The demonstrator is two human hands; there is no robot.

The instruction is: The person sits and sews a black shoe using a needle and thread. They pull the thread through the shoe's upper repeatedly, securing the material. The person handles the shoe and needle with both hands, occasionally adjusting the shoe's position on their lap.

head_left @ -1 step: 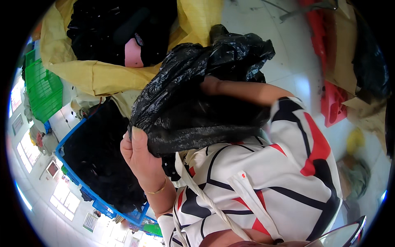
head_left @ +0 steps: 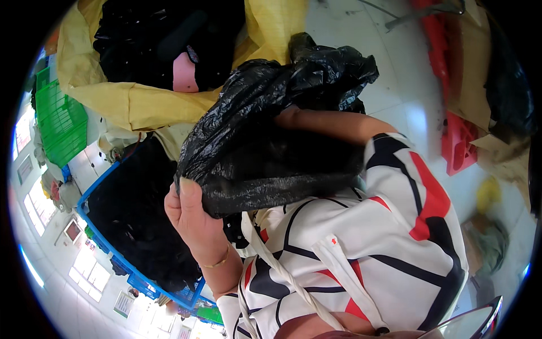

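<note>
My left hand [head_left: 192,217] pinches the lower rim of a crumpled black plastic bag [head_left: 265,152], thumb on the outside, with a thin gold bracelet on the wrist. The bag is held up in front of my chest. My right forearm [head_left: 333,124] runs into the bag's mouth from the right, and the plastic hides the hand. I wear a white top with black and red stripes [head_left: 367,254].
A blue crate [head_left: 90,223] filled with black material stands at my left. Behind it, an open yellow sack [head_left: 124,104] holds more black items and a pink piece. A green crate [head_left: 59,124] is at far left, and red crates [head_left: 460,141] and cardboard are at right on the pale floor.
</note>
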